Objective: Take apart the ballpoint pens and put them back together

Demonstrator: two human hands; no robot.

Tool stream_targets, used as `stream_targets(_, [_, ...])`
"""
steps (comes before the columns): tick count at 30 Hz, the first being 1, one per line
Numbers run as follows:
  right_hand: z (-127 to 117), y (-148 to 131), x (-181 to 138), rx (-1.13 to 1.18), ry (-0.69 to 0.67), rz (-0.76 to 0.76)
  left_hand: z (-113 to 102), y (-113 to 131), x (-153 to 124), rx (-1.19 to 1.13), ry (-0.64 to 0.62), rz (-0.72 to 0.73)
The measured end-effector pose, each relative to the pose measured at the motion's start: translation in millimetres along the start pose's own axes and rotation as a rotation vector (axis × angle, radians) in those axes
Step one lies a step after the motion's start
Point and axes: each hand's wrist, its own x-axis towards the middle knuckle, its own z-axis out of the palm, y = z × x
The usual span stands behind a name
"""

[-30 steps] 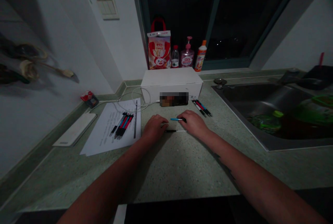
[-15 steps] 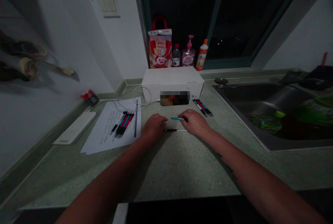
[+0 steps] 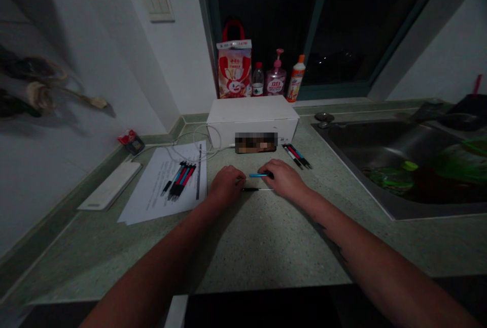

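Note:
My left hand [image 3: 225,184] and my right hand [image 3: 283,179] rest close together on the green speckled counter [image 3: 258,236]. Between them is a blue pen barrel [image 3: 255,175], pinched at its right end by my right fingers; my left fingertips reach its left end. A thin black and white pen refill [image 3: 256,189] lies on the counter just below it, between the two hands. My left fingers are curled; whether they grip anything is hidden.
Several assembled pens [image 3: 178,181] lie on a printed sheet [image 3: 160,191] to the left. More pens [image 3: 297,155] lie right of a white box [image 3: 251,117]. A white cable [image 3: 190,145], a sink [image 3: 399,165] on the right, and bottles [image 3: 274,80] on the sill.
The blue pen barrel has shifted slightly left, closer to my left fingertips. Both hands stay in nearly the same place.

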Motion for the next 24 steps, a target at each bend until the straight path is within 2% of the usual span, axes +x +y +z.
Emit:
stream_targets(10, [2.6,1.4,1.5,-0.002,-0.011,0.001,5.3,-5.3,1.0,0.000,0.008,0.031])
stream_targets(14, [3.5,2.1,2.1,0.025,0.044,-0.011,1.2,-2.0,-1.6,-0.027,0.056,0.038])
stream_targets(16, [3.2,1.8,1.8,0.051,0.078,-0.017,-3.3,2.5,-3.7,-0.057,0.062,0.091])
stream_targets(20, [0.7,-2.9,-0.3,0.088,0.089,-0.052,-10.6,14.0,-8.4,-0.036,-0.076,0.253])
stream_targets(24, [-1.7,-11.3,-3.0,0.101,0.019,-0.122,-11.7,19.2,-9.7,-0.014,-0.120,0.268])
